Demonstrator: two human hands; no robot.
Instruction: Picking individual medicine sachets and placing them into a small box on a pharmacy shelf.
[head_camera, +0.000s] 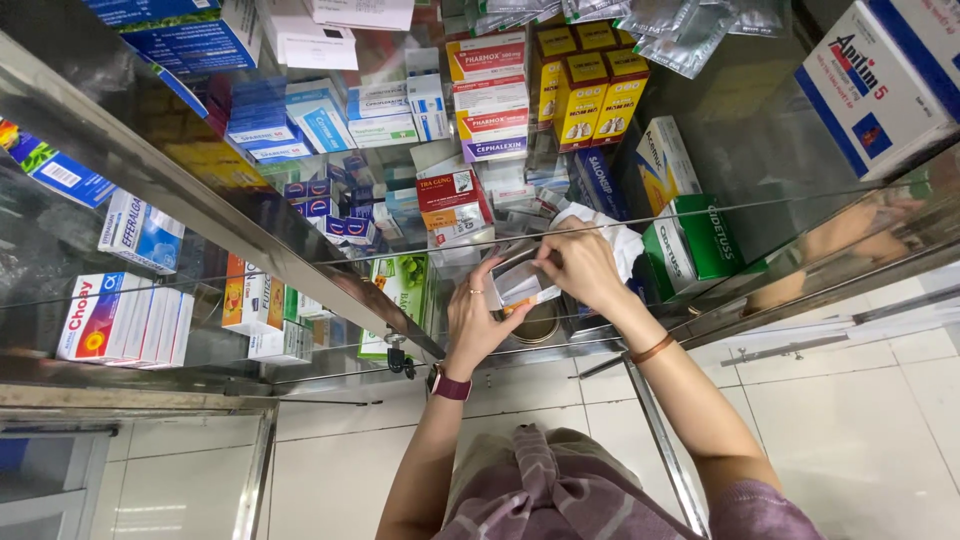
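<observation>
1. While both hands work inside the glass cabinet (300, 262), steadying the small white packet (522, 285) low and close seems best, clear of the stacked boxes (490, 95).
2. Left hand (478, 318): fingers curled, pinching the packet's lower edge.
3. Right hand (580, 262): fingertips closed on its top edge.
4. Packet sits between both hands, above a round tin (540, 325).

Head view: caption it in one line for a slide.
Both hands, left hand and right hand, hold a small white box inside a glass medicine cabinet.

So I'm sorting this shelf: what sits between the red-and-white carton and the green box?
In the head view, both hands lie there: the left hand and right hand grip a small white box, between the red-and-white carton and green box.
</observation>
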